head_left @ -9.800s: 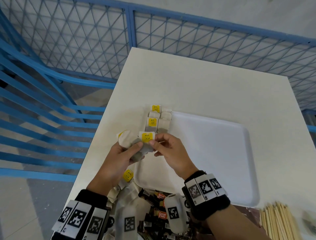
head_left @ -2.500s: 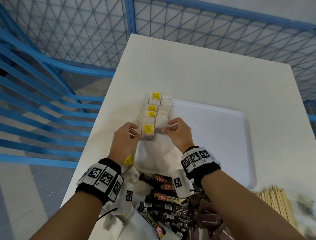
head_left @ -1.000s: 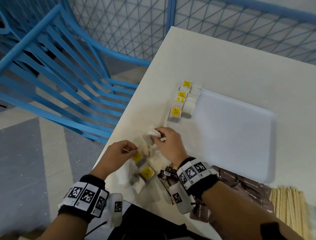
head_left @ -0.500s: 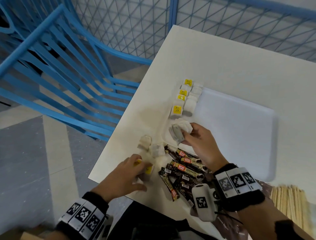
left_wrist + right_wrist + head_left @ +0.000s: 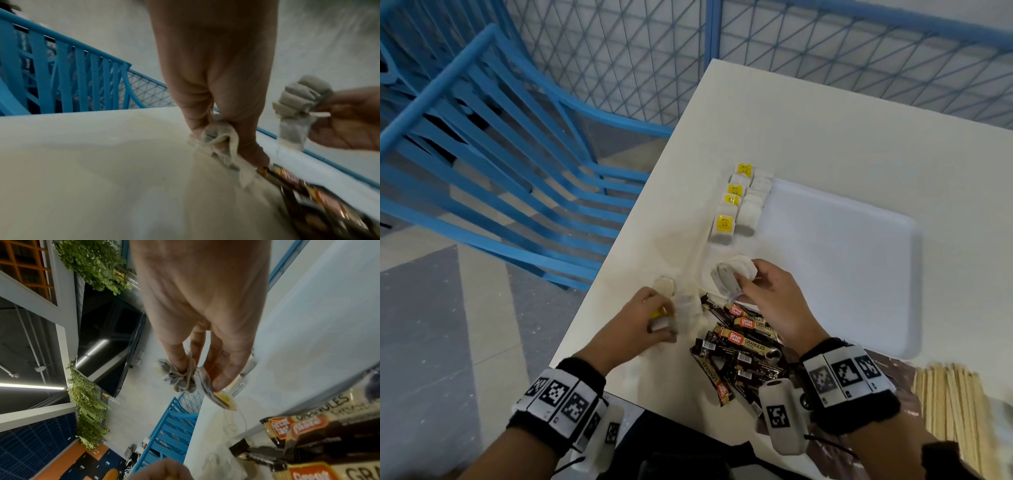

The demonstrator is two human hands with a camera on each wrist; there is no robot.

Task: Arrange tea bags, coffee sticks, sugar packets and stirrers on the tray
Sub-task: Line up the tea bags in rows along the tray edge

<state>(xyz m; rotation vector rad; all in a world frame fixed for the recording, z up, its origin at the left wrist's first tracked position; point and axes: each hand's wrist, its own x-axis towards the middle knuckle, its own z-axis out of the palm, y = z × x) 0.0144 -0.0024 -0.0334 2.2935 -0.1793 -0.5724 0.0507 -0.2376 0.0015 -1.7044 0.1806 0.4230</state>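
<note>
A white tray [image 5: 842, 267] lies on the table, with a row of yellow-tagged tea bags [image 5: 736, 205] along its left edge. My right hand [image 5: 739, 286] pinches a bunch of tea bags [image 5: 729, 277] over the tray's near left corner; the right wrist view shows the bunch of tea bags [image 5: 185, 378] crumpled between thumb and fingers. My left hand [image 5: 666, 318] grips loose tea bags [image 5: 685, 308] on the table near its left edge, and these tea bags [image 5: 220, 134] show folded between the fingers. Dark coffee sticks [image 5: 743, 346] lie piled between the hands.
Wooden stirrers [image 5: 955, 404] lie at the near right, with brown packets [image 5: 893, 363] beside them. One loose tea bag [image 5: 664, 284] rests just beyond my left hand. A blue chair [image 5: 500, 171] and a mesh fence [image 5: 619, 51] stand off the table's left edge.
After setting a bag in the row, both hands came back to the loose pile. In the last half second my left hand has gathered tea bags; my right hand has barely moved.
</note>
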